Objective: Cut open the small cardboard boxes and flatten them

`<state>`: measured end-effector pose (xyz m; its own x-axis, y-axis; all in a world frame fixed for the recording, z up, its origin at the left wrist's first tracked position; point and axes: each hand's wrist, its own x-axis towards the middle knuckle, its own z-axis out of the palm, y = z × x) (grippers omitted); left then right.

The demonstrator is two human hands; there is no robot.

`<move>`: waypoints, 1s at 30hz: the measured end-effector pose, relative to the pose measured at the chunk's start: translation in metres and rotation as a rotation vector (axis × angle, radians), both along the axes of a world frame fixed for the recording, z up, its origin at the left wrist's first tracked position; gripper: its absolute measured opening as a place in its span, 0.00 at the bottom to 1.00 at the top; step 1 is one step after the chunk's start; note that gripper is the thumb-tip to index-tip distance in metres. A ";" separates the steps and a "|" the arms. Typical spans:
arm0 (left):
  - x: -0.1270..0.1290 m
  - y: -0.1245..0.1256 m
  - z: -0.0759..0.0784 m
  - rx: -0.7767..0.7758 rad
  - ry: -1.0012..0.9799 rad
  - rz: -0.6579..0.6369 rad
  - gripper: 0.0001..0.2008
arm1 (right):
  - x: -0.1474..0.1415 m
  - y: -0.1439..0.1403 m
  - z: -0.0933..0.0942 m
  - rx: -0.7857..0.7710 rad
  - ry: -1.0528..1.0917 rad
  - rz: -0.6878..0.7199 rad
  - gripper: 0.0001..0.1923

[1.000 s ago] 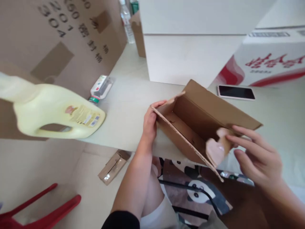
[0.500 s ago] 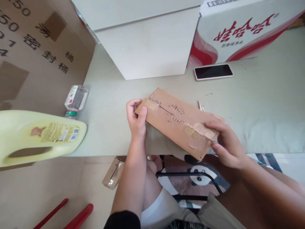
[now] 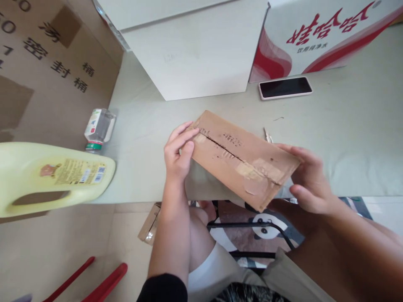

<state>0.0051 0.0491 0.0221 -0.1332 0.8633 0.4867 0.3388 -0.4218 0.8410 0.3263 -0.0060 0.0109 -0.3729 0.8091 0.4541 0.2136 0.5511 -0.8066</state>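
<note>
- While viewing from the head camera, noted cardboard box (image 3: 239, 159) held between both hands, flaps-side up, over the near edge of the table (image 3: 346, 138).
- Left hand (image 3: 178, 153): clamped on the box's left end, thumb underneath, fingers laid flat across the top flap.
- Right hand (image 3: 310, 180): holding the box's right end, fingers spread along the far side, thumb low at the near corner.
- Top of box: two flaps meeting along a centre seam, not sealed. Old tape patch and torn paper close to the right hand.
- Step in hand, as judged: pressing the flaps shut and squaring the box.
- Next move, as judged: calls for keeping the seam pinched flat with one hand while freeing the other. No tape roll seen within reach of either hand.
- Beyond the right hand: phone (image 3: 285, 87) lying flat, screen dark; behind it, red-and-white carton (image 3: 315, 37).
- Between box and phone: small pale scrap (image 3: 267, 135) on the table.
- Beyond the left hand: white box (image 3: 189, 54).
- Left of the left hand, well apart: small clear bottle (image 3: 99, 128) on its side, and yellow jug (image 3: 53, 176) with handle, nearer the camera.
- Below the left forearm: small flattened cardboard piece (image 3: 149, 224) on the floor.
</note>
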 end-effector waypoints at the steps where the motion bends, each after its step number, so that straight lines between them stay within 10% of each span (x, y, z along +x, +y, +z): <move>1: -0.004 0.000 0.000 -0.022 -0.057 0.018 0.17 | 0.000 0.000 -0.001 -0.033 0.038 -0.038 0.31; 5: -0.021 0.001 0.002 -0.153 -0.358 0.161 0.14 | -0.003 0.003 -0.005 -0.170 -0.098 -0.146 0.22; 12: -0.014 0.006 -0.006 -0.315 -0.587 0.264 0.15 | -0.013 0.003 0.002 -0.055 -0.247 0.139 0.31; 19: 0.008 -0.009 -0.015 -0.968 -0.497 -0.353 0.35 | -0.002 -0.006 -0.002 0.029 -0.151 0.010 0.38; 23: 0.014 -0.015 -0.009 -1.237 -0.167 -0.617 0.29 | 0.001 -0.007 0.000 -0.117 -0.026 -0.114 0.30; 26: 0.016 -0.007 -0.011 -1.046 -0.159 -0.453 0.17 | -0.001 -0.004 0.003 -0.202 -0.003 -0.184 0.25; 30: 0.016 0.002 -0.018 -0.410 -0.321 -0.068 0.30 | -0.005 -0.002 0.005 -0.184 -0.064 -0.062 0.26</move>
